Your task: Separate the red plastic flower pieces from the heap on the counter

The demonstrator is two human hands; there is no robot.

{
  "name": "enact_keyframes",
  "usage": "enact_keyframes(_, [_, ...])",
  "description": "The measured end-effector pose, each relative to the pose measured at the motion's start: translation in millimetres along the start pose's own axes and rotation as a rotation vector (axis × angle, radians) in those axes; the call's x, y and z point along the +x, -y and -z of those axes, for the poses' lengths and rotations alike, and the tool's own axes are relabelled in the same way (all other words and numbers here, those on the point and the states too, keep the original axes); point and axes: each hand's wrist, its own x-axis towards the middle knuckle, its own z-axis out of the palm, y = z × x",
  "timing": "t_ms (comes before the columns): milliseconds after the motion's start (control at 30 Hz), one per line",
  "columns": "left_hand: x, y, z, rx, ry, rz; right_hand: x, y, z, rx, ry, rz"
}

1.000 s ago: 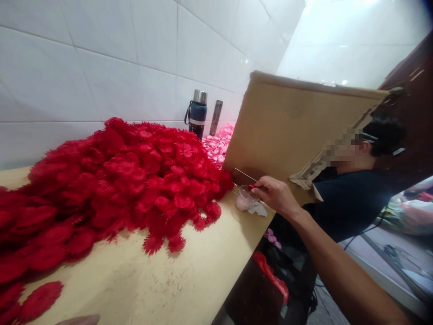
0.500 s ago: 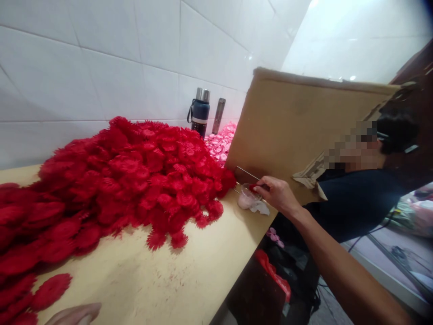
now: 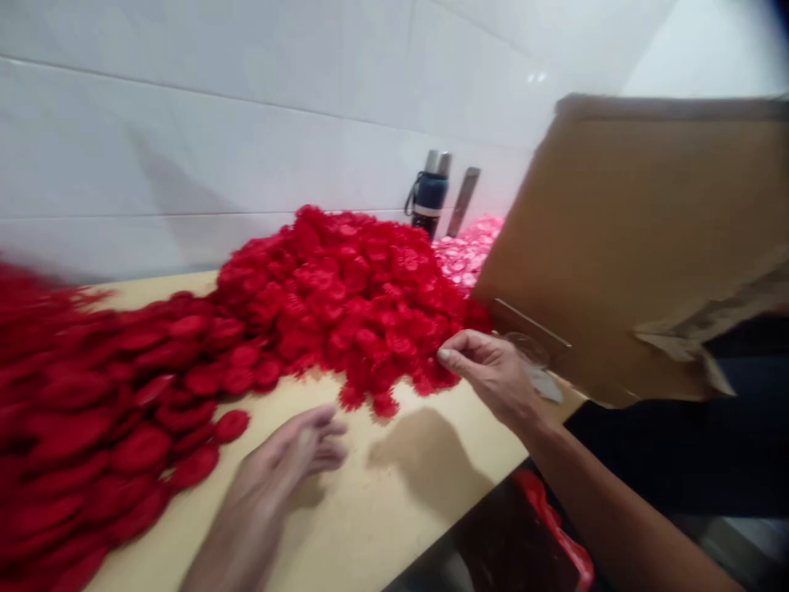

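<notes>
A large heap of red flower-shaped pieces (image 3: 351, 279) with fringed edges spreads over the table. Rounder red discs (image 3: 141, 395) lie layered at the left, blurred toward the edge. My left hand (image 3: 289, 460), slightly blurred, hovers over the bare tabletop between the discs and my right hand, thumb and fingers loosely apart with nothing seen in them. At the right end of the heap, thumb and forefinger of my right hand (image 3: 493, 374) are pinched together. Whether something small is between them cannot be made out against the red. A clear bowl (image 3: 527, 349) stands partly hidden behind that hand.
Cardboard (image 3: 616, 214) stands upright at the right, a thin metal rod (image 3: 533, 322) before it. A dark blue flask (image 3: 430, 197), a tall slim object (image 3: 463, 201) and pink pieces (image 3: 465, 251) are by the tiled wall. Red plastic (image 3: 555, 526) hangs below the table (image 3: 370, 526) edge.
The view has swung left. My right hand has come away from the bowl to the heap's right end, and my left hand has risen into view over the tabletop.
</notes>
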Motion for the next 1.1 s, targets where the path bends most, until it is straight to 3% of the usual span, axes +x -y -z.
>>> enact_keyframes(67, [-0.6, -13.2, -33.7, -0.225, 0.145, 0.052, -4.6, 8.1, -40.0, -0.001, 0.106, 0.156])
enact_keyframes(133, [6.1, -16.0, -53.4, -0.446, 0.190, 0.075, -10.2, 12.2, -71.2, -0.058, 0.147, 0.315])
enact_keyframes(200, [13.4, -10.8, -56.6, -0.586, 0.097, 0.014, -14.7, 12.9, -90.4, -0.139, 0.183, 0.453])
enact_keyframes(300, [18.3, 1.5, -43.5, -0.554, -0.072, -0.028, -16.7, 11.4, -97.1, -0.194, 0.228, 0.544])
enact_keyframes(433, [19.6, 9.1, -25.6, -0.342, -0.176, -0.109, -13.8, 7.4, -86.7, -0.162, 0.184, 0.460])
enact_keyframes(533, [22.0, 8.1, -21.2, -0.292, -0.221, -0.181, -12.7, 5.8, -81.1, -0.172, 0.230, 0.444])
enact_keyframes(633, [25.4, 7.7, -23.8, -0.258, -0.246, -0.218, -10.4, 12.3, -84.3, -0.134, 0.284, 0.424])
enact_keyframes(733, [27.7, 8.5, -35.3, -0.186, -0.236, -0.306, -1.8, 26.1, -101.8, -0.001, 0.264, 0.301])
enact_keyframes(833, [28.1, 5.6, -52.7, -0.315, -0.212, -0.389, 10.5, 37.6, -131.3, 0.206, 0.241, 0.213])
enact_keyframes(933, [28.5, -3.8, -62.7, -0.575, -0.190, -0.380, 14.6, 41.4, -157.0, 0.240, 0.320, 0.218])
enact_keyframes(1100, [34.1, -25.3, -50.0, -0.686, -0.187, -0.395, -17.6, 39.5, -167.6, 0.267, 0.404, 0.145])
